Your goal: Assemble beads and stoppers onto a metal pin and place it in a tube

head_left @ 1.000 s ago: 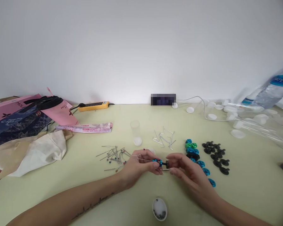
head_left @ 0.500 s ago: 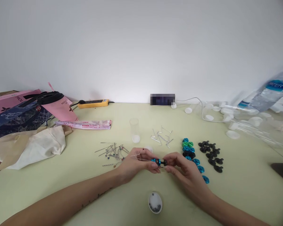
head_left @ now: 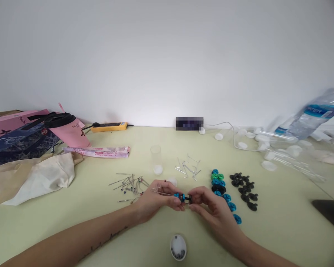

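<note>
My left hand (head_left: 156,200) pinches a thin metal pin with small blue round parts (head_left: 179,195) threaded on it. My right hand (head_left: 208,205) meets it from the right, its fingertips closed on a black part (head_left: 188,199) at the pin's end. Both hands hover just above the pale green table (head_left: 100,222). A heap of loose metal pins (head_left: 129,184) lies left of my left hand. Blue and green round parts (head_left: 221,185) and black parts (head_left: 243,189) lie to the right of my right hand.
A small white cap with dark beads (head_left: 178,248) sits near the table's front edge. Bent wire pieces (head_left: 187,168), a clear vial (head_left: 156,157), white caps and clear tubes (head_left: 269,154), a water bottle (head_left: 314,116), a yellow power strip (head_left: 108,127) and bags (head_left: 30,148) surround the area.
My hands have closed together: the black part has slid up against the blue parts on the pin. The view has shifted slightly, so everything sits a little lower and further left.
</note>
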Demonstrator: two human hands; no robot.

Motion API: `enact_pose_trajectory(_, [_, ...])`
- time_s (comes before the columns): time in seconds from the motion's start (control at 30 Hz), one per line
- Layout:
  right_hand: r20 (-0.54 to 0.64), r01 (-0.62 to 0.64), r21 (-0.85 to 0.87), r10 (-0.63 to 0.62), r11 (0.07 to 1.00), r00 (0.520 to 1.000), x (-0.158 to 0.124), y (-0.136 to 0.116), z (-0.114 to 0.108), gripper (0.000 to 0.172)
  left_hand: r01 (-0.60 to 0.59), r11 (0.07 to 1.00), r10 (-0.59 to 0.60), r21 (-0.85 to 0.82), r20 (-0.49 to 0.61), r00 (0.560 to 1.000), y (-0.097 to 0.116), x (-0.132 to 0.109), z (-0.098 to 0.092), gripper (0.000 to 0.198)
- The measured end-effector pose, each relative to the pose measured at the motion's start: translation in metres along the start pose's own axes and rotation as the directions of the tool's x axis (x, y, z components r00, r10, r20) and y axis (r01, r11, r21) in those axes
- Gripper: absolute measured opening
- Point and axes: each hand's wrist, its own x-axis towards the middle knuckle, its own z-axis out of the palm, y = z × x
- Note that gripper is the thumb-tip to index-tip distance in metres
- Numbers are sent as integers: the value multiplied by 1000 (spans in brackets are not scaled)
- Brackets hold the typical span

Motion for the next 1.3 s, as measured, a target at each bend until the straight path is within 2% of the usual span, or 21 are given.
enact_pose_trajectory(0.27, [-23,34,-29,-35,999,999,-3,1,-1,10,3,1000,-3,7,19,1000,2,-1,0,24])
enact_pose_trajectory(0.5, [3,21,-30,-20,999,1000,-4,2,-2,12,42,998,-43,49,10,999,1,-1,-2,24])
enact_pose_trajectory(0.87, [19,-4,-41,5,999,1000,-4,2,-2,11,31,999,-33,41,47,998,2,-2,-2,22])
enact_pose_trajectory(1.03, [73,-50,-19,51,999,996,-6,0,-2,16,22,999,-24,34,56,998,2,-5,-1,19])
enact_pose_trajectory(1.3, [108,-51,31,47,998,993,-4,-5,-4,29,10,999,-11,33,27,1000,2,-5,-1,22])
